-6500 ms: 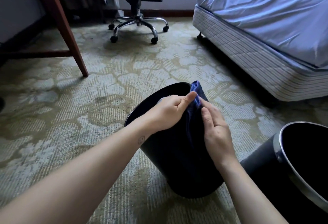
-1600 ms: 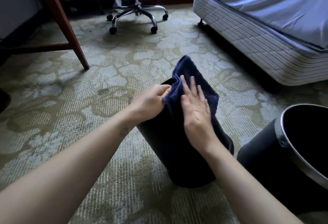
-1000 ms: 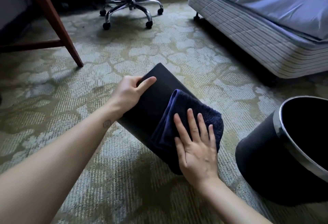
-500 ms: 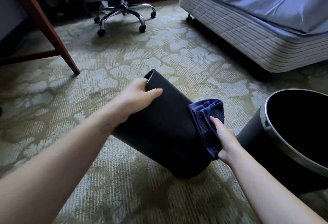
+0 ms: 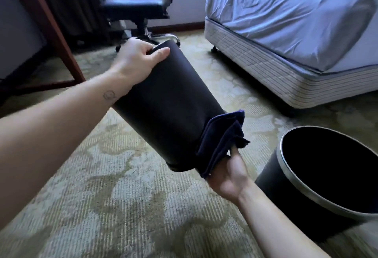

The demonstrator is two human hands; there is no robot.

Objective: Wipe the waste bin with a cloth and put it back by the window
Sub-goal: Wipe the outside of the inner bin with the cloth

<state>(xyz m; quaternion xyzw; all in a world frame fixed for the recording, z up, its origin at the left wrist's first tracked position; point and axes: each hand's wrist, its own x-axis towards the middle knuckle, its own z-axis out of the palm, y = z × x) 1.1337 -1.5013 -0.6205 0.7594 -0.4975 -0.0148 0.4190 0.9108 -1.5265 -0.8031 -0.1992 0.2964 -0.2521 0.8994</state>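
Across the floor runs a pale green-and-cream patterned carpet point(image 5: 106, 196), worn-looking and mottled, filling the room from the near edge back to a dark skirting board. Taking the black waste bin point(image 5: 169, 110) as the landmark: it is held clear of the carpet, tipped steeply so that its open mouth points up and away from the camera and its closed base points down towards the viewer. Beyond the bin's mouth stands a black office chair point(image 5: 137, 6) on a chrome wheeled base, partly hidden by the bin and hand. Left of the bin, a reddish wooden table leg point(image 5: 55, 30) slants down to the carpet. Right of and beyond the bin sits a bed point(image 5: 286, 22) with pale blue sheets and a striped base. Near the bin's base, to the right, a second black bin point(image 5: 319, 180) with a metal rim rests on the carpet, cut off at the frame's edge.

The left hand point(image 5: 139, 59) clamps the bin's rim, thumb on the outer wall, fingers curled inside and out of sight. The right hand point(image 5: 231, 178), palm up, presses a folded dark blue cloth point(image 5: 221, 143) against the bin's lower side; its fingers are hidden under the cloth, so its exact grip cannot be told. No window can be made out.
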